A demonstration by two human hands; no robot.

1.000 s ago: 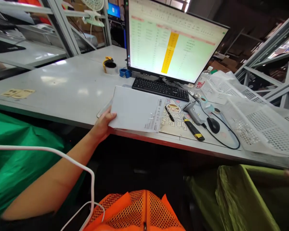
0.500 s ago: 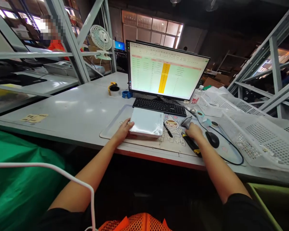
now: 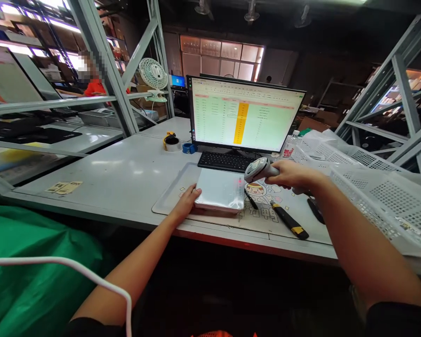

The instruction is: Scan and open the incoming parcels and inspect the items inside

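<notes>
My right hand [image 3: 289,174] is wrapped round the handle of a grey barcode scanner [image 3: 257,169], raised above the mat. The scanner's head points left at the white box [image 3: 219,189], and red light shows on the box's upper right part. At the box's left edge, my left hand [image 3: 188,201] grips it with the thumb on top; the fingers beneath are partly hidden. The box rests on a printed desk mat [image 3: 168,199]. A black pen [image 3: 251,199] lies just right of the box, and a black-and-yellow utility knife [image 3: 288,220] is nearer the table's front edge.
Behind the box stand a keyboard [image 3: 224,161] and a lit monitor [image 3: 245,117]. Tape rolls [image 3: 171,142] sit left of them. White perforated baskets [image 3: 389,201] crowd the right side, near a partly hidden black mouse [image 3: 315,210]. A person in orange [image 3: 95,87] is beyond the left frame.
My right hand has lifted the scanner from the mat and turned it toward the box. Red light now shows on the box. My left hand still holds the box's left edge.
</notes>
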